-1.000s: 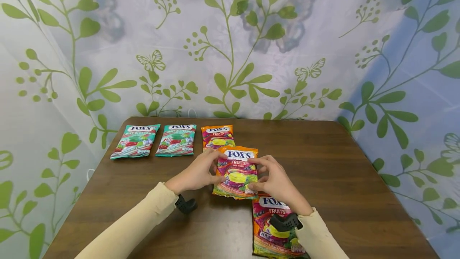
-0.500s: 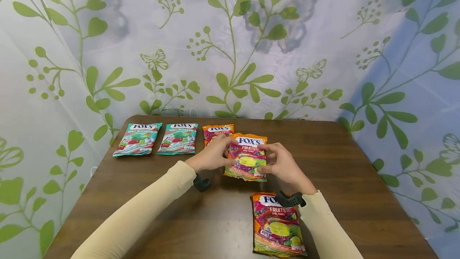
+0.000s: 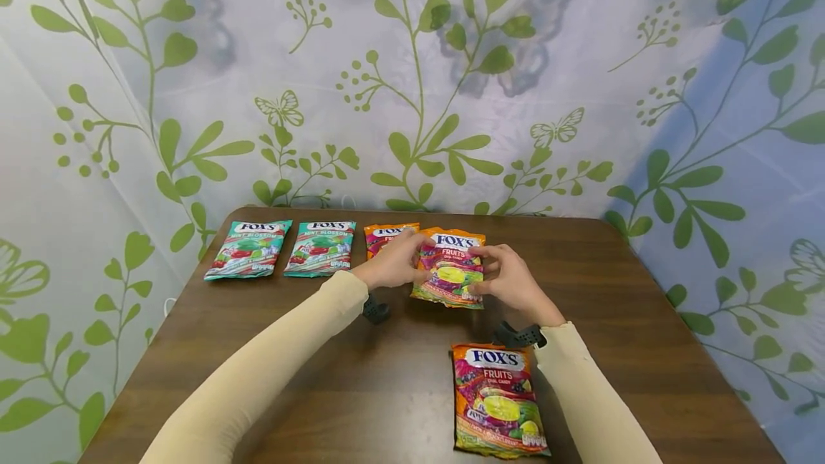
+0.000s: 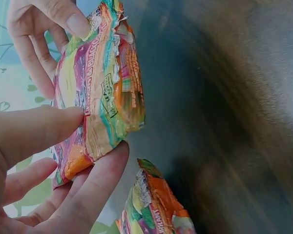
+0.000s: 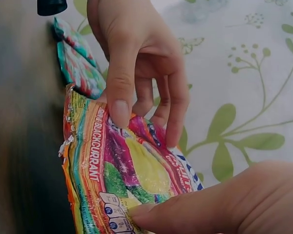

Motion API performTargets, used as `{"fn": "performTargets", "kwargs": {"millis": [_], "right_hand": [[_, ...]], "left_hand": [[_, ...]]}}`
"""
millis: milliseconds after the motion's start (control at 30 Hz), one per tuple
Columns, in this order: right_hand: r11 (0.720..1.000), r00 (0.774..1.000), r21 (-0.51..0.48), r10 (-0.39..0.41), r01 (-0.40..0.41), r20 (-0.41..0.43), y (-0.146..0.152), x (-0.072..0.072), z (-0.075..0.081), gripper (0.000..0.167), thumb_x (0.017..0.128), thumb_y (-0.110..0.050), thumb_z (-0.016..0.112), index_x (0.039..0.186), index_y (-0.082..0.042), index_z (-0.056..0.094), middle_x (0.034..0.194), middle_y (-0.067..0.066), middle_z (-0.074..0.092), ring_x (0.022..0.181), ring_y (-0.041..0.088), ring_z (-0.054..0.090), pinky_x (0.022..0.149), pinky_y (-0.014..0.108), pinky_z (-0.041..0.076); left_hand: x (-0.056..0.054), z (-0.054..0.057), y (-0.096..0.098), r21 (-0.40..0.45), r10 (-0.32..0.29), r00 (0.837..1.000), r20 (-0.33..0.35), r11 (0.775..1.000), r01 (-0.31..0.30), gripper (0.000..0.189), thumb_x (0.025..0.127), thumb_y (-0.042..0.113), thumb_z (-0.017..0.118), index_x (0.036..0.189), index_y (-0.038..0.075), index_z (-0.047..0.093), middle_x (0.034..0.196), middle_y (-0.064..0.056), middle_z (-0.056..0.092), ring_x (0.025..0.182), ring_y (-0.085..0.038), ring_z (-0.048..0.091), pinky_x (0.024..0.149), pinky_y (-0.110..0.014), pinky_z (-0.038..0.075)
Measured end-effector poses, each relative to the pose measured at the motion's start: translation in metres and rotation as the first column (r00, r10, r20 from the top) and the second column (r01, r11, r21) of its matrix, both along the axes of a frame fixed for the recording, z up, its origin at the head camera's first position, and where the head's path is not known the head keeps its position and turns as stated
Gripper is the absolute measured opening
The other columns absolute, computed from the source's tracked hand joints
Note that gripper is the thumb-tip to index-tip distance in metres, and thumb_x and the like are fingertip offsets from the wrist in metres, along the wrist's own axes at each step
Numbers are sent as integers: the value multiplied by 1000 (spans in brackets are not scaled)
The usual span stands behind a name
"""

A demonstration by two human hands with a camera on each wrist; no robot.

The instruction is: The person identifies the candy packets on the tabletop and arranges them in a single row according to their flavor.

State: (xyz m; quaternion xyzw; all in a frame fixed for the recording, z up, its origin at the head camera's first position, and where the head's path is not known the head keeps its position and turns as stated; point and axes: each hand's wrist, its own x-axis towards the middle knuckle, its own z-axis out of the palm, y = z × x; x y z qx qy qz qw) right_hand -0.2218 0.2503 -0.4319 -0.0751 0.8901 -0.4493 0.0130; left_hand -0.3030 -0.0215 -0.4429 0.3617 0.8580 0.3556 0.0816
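Between both hands, an orange and purple bag of Fox's Fruits candy (image 3: 451,271) is held tilted over the rear half of the table. My left hand (image 3: 394,263) grips its left edge, thumb on the printed face and fingers behind, as the left wrist view shows. On the opposite edge my right hand (image 3: 512,281) pinches the same bag, its thumb pressing the front in the right wrist view. Just left of it lies another Fruits candy bag (image 3: 380,236), partly hidden by the left hand. A third Fruits bag (image 3: 499,403) lies flat near the front, beside the right forearm.
Two teal Fox's Mint Blossom candy bags, a left one (image 3: 250,249) and a right one (image 3: 320,249), lie at the back left of the brown wooden table (image 3: 361,392). Behind the table hangs a leaf-patterned curtain (image 3: 412,77).
Both hands have carried the held candy bag toward the back and right of the table, away from the front Fruits bag, which is now uncovered. The other bags stay in place.
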Motion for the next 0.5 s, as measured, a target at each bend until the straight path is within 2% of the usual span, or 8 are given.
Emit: {"fn": "performTargets", "kwargs": {"millis": [67, 167, 200, 300, 500], "right_hand": [[1000, 1000, 9, 3, -3, -3, 2, -3, 1, 70, 87, 0, 90, 151, 0, 62, 138, 24, 51, 118, 41, 64, 90, 48, 62], [999, 1000, 42, 2, -2, -10, 5, -9, 3, 71, 88, 1, 89, 152, 2, 60, 139, 25, 50, 119, 43, 64, 92, 51, 62], [999, 1000, 47, 0, 0, -9, 5, -11, 4, 71, 88, 2, 89, 153, 2, 59, 139, 26, 49, 119, 44, 64, 93, 53, 61], [998, 1000, 56, -10, 10, -4, 6, -16, 6, 72, 88, 4, 87, 154, 3, 58, 141, 27, 48, 121, 46, 63, 95, 54, 61], [998, 999, 46, -32, 31, 23, 9, -28, 7, 72, 88, 5, 86, 154, 4, 57, 146, 28, 44, 122, 47, 62, 95, 52, 61]], "left_hand": [[-3, 0, 5, -13, 13, 1000, 1, 1000, -13, 62, 97, 27, 86, 149, 2, 61, 130, -19, 52, 89, -21, 55, 81, -35, 54], [-6, 2, 13, -21, 33, 999, 17, 999, -32, 63, 99, 25, 85, 151, 3, 60, 135, -22, 51, 91, -23, 54, 81, -36, 52], [4, 16, 17, -36, 50, 998, 32, 998, -49, 61, 98, 19, 84, 150, -1, 59, 136, -25, 51, 93, -24, 54, 83, -38, 52], [3, 18, 25, -50, 80, 996, 26, 996, -79, 61, 99, 16, 83, 152, -1, 58, 128, -21, 52, 94, -25, 51, 81, -36, 49], [0, 18, 35, -63, 122, 992, 29, 991, -120, 62, 99, 16, 83, 153, -1, 58, 132, -20, 52, 98, -25, 49, 85, -36, 48]]}}
